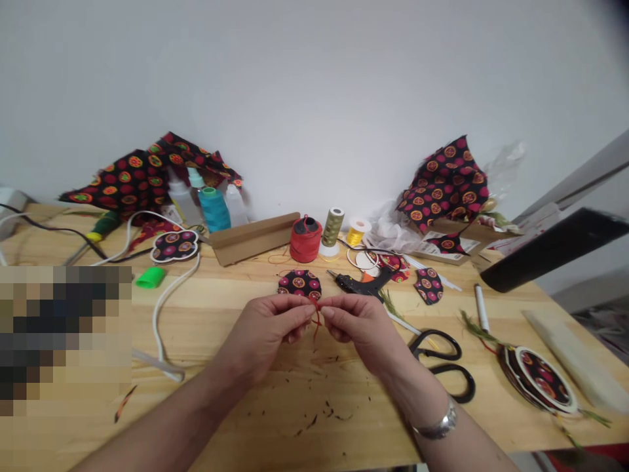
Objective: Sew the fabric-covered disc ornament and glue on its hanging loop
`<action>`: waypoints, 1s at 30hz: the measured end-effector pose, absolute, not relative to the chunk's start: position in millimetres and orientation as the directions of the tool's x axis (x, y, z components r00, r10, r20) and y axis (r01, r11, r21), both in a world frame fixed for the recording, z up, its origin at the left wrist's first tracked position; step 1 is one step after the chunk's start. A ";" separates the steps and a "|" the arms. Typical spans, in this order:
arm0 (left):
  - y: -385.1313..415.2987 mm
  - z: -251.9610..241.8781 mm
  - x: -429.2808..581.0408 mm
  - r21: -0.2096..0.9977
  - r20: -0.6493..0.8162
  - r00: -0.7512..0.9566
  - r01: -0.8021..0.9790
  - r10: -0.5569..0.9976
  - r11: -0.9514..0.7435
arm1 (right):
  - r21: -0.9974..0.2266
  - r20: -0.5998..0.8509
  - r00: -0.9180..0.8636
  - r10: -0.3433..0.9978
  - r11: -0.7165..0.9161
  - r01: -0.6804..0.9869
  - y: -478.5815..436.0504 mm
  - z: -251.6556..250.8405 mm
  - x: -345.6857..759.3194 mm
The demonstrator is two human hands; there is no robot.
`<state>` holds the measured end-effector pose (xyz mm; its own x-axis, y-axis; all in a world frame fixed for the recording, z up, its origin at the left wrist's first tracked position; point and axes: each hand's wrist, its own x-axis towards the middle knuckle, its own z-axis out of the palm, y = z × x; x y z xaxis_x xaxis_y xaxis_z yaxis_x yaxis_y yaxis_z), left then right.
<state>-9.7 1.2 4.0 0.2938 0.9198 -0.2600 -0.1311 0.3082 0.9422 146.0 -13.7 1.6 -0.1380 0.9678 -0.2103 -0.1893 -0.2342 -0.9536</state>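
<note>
L hand [268, 324] & R hand [356, 324] meet fingertip to fingertip above the wooden surface [275, 400], each pinching one bit of thin red cord [317, 321] whose loose end hangs between them. Just behind: round patterned fabric disc [299, 283], black glue gun [363, 283], red cord spool [305, 239]; scissors [445, 364] near R wrist.

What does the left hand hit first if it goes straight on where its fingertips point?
Probably the right hand: the left hand points rightward at its fingertips, and both pinch the red thread between them. Depth looks matched, but one view can't confirm it.
</note>
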 end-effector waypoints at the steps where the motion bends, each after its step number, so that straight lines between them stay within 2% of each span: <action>1: 1.7 3.1 -9.9 0.941 -0.261 0.287 -0.136 0.922 0.309 | -0.967 -0.196 -0.125 0.973 -0.213 -0.142 -13.8 1.9 146.1; 6: 4.0 -0.5 -10.3 0.944 -0.256 0.255 -0.142 0.932 0.298 | -0.991 -0.111 -0.007 0.994 -0.110 0.080 -15.2 4.0 143.3; 12: 2.9 1.6 -9.5 0.967 -0.221 0.210 -0.078 0.952 0.242 | -0.991 -0.064 0.043 0.997 -0.069 0.115 -18.9 3.7 140.2; 18: 0.5 7.8 -8.4 0.982 -0.173 0.113 0.092 0.978 0.163 | -0.997 -0.048 0.049 0.998 -0.051 0.065 -22.6 0.6 136.2; 21: 1.0 8.0 -7.9 0.980 -0.114 0.090 0.171 0.989 0.097 | -0.988 -0.152 0.039 0.988 -0.150 -0.036 -22.1 2.2 135.2; 25: 0.7 7.0 -7.2 0.973 -0.027 0.071 0.233 0.997 0.010 | -0.923 -0.302 -0.083 0.950 -0.313 -0.225 -21.3 5.2 137.1; 30: -1.8 6.9 -7.4 0.969 0.016 0.081 0.244 0.997 -0.035 | -0.889 -0.315 -0.212 0.925 -0.366 -0.275 -21.5 1.9 140.1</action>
